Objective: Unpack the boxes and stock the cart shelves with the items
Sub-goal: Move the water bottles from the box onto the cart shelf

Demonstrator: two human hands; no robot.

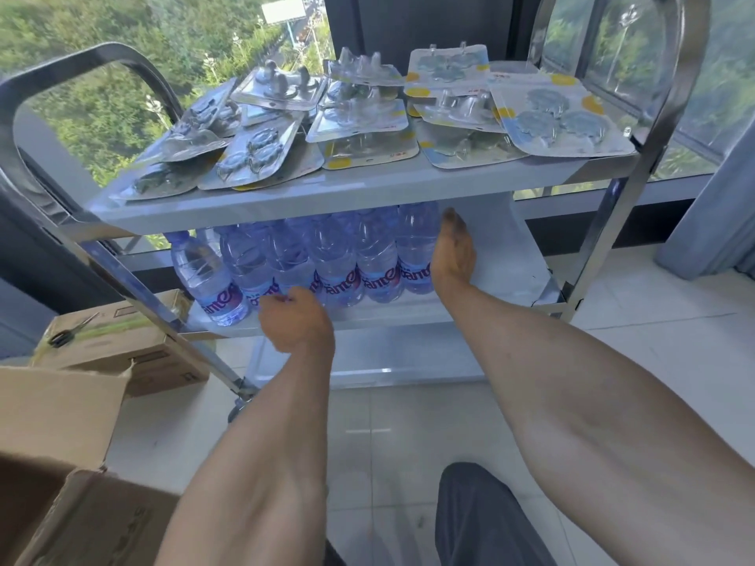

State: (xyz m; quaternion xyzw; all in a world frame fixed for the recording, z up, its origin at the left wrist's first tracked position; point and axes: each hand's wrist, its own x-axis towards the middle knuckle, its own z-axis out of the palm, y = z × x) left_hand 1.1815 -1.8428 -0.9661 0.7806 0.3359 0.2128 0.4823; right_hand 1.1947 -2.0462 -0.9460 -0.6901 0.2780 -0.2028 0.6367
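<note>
right, nearest to us an open brown cardboard box [53, 455] is sitting at the lower left with its flaps up, contents hidden, and beyond it a second, flatter cardboard box [122, 345] is lying shut with dark-handled scissors [69, 332] resting on top, so by the look of it there's unpacking left. moving in, the left hand [298, 324] is curling its fingers against the base of the front clear plastic water bottles with blue labels [310, 259]; whether it is actually gripping one, i cannot tell. the right hand [451, 255] is pressing flat, fingers straight and together, against the right end of the row. those bottles are standing upright, packed tight along the middle shelf [502, 247] of the steel cart, with bare shelf to their right, so that level is looking part-filled. the bottom shelf [408, 361] is showing nothing from here. farthest, the top shelf [327, 194] is already carrying overlapping blister packs of hooks [367, 116] edge to edge, seemingly done.
</note>
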